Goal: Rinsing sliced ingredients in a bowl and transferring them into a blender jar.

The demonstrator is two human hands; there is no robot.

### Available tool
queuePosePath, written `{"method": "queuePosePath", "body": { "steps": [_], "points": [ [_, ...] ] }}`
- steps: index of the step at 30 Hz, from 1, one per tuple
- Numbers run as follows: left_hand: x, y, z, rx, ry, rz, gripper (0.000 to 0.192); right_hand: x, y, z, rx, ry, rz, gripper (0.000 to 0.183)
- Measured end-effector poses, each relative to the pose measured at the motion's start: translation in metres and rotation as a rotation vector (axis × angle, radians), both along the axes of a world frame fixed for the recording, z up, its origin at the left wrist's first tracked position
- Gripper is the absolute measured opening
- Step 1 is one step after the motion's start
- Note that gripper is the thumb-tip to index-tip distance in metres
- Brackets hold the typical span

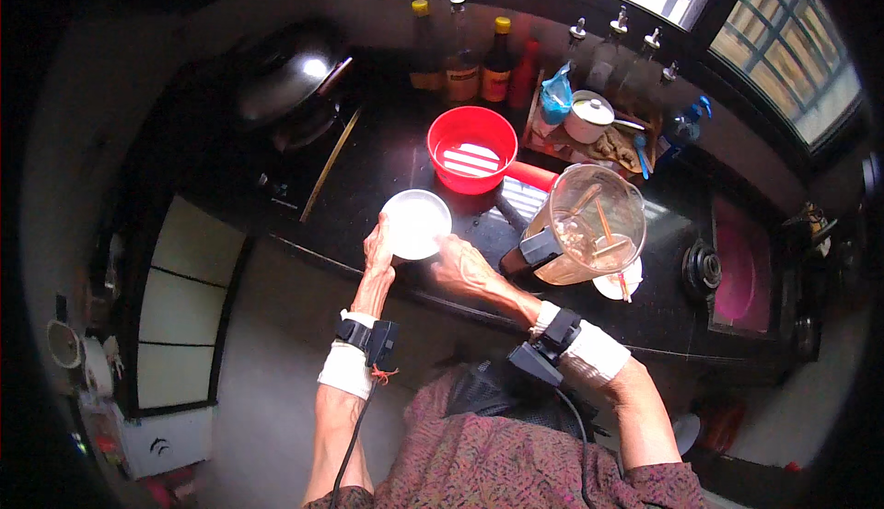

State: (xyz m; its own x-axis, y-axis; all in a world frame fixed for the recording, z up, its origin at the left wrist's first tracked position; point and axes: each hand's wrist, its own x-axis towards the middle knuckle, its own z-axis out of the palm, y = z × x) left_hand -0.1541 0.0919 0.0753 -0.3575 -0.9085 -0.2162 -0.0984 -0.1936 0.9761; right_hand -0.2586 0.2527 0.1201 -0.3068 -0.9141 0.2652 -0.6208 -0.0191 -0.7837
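A round white bowl [416, 224], its inside washed out by glare, is between my hands above the front of the dark counter [366, 184]. My left hand [378, 250] grips its left side, with the fingers partly hidden underneath. At its lower right edge, the curled fingers of my right hand [466, 267] hold the rim. Beyond the bowl sits a red plastic dipper [473, 116], its handle pointing right. To the right of my right hand stands a tall clear plastic jug [552, 267] with a dark handle; wooden sticks and brownish contents show inside.
A small white dish [617, 286] lies partly behind the jug. Bottles [498, 60] line the back wall. A wooden tray [530, 122] holds a lidded white pot [589, 116] and a blue bag [556, 94]. Left is a dark wok [283, 87]; right, a pink basin [739, 267].
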Motion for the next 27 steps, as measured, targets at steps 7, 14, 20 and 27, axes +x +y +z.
{"method": "queuePosePath", "body": {
  "steps": [7,14,20,27],
  "points": [
    [0.000,0.000,-0.016,-0.031,-0.032,0.022,0.049,-0.006,-0.016,-0.018,0.187,-0.104,-0.071,0.036],
    [0.002,-0.002,-0.010,0.089,-0.005,0.062,0.048,0.000,-0.020,-0.035,0.142,-0.062,-0.067,0.033],
    [0.011,0.005,0.003,0.065,-0.142,0.056,0.052,0.017,-0.006,-0.009,0.103,0.080,-0.167,0.035],
    [0.052,0.055,0.008,-0.145,-0.144,-0.075,0.030,0.005,0.034,-0.019,0.064,0.258,0.250,0.034]
  ]
}}
